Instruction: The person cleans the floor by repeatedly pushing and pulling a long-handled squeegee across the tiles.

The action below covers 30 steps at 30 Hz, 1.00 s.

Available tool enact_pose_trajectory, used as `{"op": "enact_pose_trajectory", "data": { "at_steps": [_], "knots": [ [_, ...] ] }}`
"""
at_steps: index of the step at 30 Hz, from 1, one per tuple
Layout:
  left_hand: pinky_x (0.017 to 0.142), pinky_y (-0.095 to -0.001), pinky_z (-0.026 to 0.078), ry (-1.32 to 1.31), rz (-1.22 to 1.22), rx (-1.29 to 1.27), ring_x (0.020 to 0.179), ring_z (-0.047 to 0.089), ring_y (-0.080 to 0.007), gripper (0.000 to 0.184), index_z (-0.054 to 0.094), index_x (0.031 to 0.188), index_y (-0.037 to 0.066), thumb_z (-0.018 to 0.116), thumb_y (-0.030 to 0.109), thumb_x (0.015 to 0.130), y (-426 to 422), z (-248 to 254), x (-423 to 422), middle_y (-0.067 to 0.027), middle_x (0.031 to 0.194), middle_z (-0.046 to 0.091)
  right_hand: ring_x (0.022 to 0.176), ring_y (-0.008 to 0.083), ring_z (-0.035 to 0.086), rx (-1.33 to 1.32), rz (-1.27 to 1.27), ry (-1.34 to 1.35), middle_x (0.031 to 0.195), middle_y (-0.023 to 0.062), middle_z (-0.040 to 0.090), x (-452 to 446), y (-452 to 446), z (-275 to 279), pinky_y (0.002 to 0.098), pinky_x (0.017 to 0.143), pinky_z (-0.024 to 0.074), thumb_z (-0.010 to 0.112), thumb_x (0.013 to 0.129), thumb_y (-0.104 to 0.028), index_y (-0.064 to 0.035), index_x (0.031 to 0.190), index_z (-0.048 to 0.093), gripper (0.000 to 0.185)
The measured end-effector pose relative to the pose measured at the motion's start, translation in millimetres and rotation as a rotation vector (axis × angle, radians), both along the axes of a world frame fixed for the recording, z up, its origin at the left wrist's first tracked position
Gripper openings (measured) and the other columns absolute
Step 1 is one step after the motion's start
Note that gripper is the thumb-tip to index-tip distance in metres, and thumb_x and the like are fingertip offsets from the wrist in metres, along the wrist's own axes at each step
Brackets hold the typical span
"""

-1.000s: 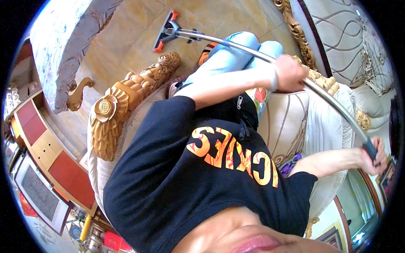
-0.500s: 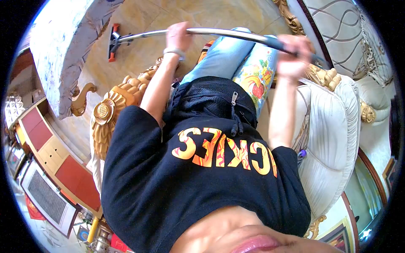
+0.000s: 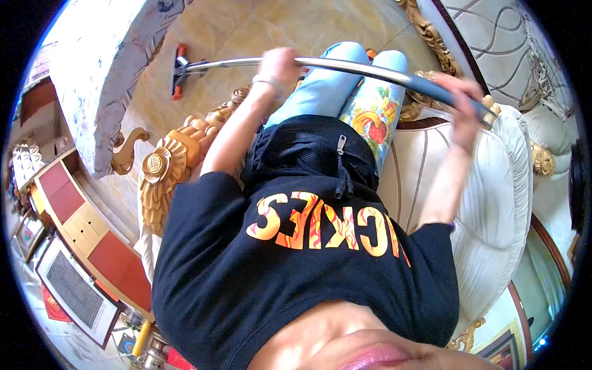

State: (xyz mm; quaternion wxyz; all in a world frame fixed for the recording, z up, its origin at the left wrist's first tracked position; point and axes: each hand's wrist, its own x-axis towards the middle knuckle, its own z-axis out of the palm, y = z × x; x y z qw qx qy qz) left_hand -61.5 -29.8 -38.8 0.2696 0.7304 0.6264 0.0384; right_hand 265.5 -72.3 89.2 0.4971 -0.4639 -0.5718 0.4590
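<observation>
A long-handled mop (image 3: 243, 62) crosses the top of the view. Its pole is shiny metal and its narrow crossbar head (image 3: 179, 71) is black with orange-red ends, resting on or close to the floor at the left. My left hand (image 3: 279, 66), a pale band at its wrist, is closed round the middle of the pole. Near the other end, my right hand (image 3: 464, 102) is wrapped round the dark blue-grey grip (image 3: 435, 91). Both hands are a little smeared by motion. Beneath the pole are my legs (image 3: 324, 83) in light blue jeans with a fruit print.
A carved gold armrest (image 3: 157, 169) stands at my left, and a white cushioned seat (image 3: 487, 216) at my right. A marble-patterned table (image 3: 98, 80) is at upper left, over the tiled floor (image 3: 246, 28). A red and wood-coloured cabinet (image 3: 83, 225) is farther left.
Both hands have shifted right and down in the view, my right hand the farther. The mop head has come right and slightly down along with them. Both hands still grip the pole.
</observation>
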Motion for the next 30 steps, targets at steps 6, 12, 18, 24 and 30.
{"op": "enact_pose_trajectory", "data": {
  "at_steps": [6, 12, 18, 24, 30],
  "knots": [
    [0.059, -0.0425, 0.048, -0.619, -0.657, 0.228, 0.067, 0.06, -0.0314, 0.014, 0.06, 0.069, 0.007, 0.063, 0.02, 0.064, -35.4, 57.4, 176.7, -0.0125, 0.067, 0.06, 0.059, 0.0205, 0.056, 0.739, -0.741, 0.038, 0.06, 0.0109, 0.057, 117.3, -89.5, 124.6, 0.0334, 0.065, 0.0448, 0.052, 0.069, -0.02, -0.0068, 0.057, 0.054, 0.018],
    [0.058, -0.0399, 0.05, -0.685, -0.913, 0.214, 0.066, 0.061, -0.0279, 0.022, 0.063, 0.079, 0.008, 0.065, 0.015, 0.058, -31.2, 84.5, 166.3, -0.0097, 0.069, 0.06, 0.053, 0.003, 0.047, 0.848, -0.553, 0.557, 0.05, -0.0119, 0.044, 88.3, -140.5, 161.7, 0.0202, 0.057, 0.0341, 0.064, 0.065, -0.025, -0.0188, 0.053, 0.045, 0.023],
    [0.059, -0.0384, 0.048, -0.369, -0.664, 0.529, 0.066, 0.059, -0.0275, 0.02, 0.057, 0.075, 0.01, 0.066, 0.014, 0.057, 72.5, 31.8, 45.8, -0.0079, 0.069, 0.059, 0.061, 0.0109, 0.048, 0.68, -0.335, 0.303, 0.063, -0.0029, 0.047, -23.2, -53.6, 72.6, 0.0236, 0.057, 0.0373, 0.055, 0.08, -0.025, -0.014, 0.069, 0.045, 0.018],
    [0.085, -0.0457, 0.043, 0.258, -0.023, 0.631, 0.11, 0.043, -0.0357, 0.031, 0.061, 0.096, 0.017, 0.067, 0.019, 0.066, 126.2, -32.9, -89.3, -0.0116, 0.12, 0.047, 0.095, 0.0239, 0.06, 0.6, 0.354, 0.096, 0.09, 0.0089, 0.064, -161.0, 38.3, -51.0, 0.0368, 0.084, 0.0473, 0.075, 0.068, -0.018, -0.0043, 0.078, 0.058, 0.024],
    [0.09, -0.0469, 0.041, 0.128, -0.027, 0.589, 0.119, 0.039, -0.0332, 0.039, 0.059, 0.105, 0.02, 0.066, 0.018, 0.067, 95.4, -53.7, -72.1, -0.0128, 0.126, 0.045, 0.102, 0.0261, 0.057, 0.308, 0.346, -0.01, 0.116, 0.0075, 0.057, -195.0, 84.3, -148.7, 0.0318, 0.087, 0.0458, 0.074, 0.068, -0.022, -0.0125, 0.092, 0.06, 0.03]
  ]
}}
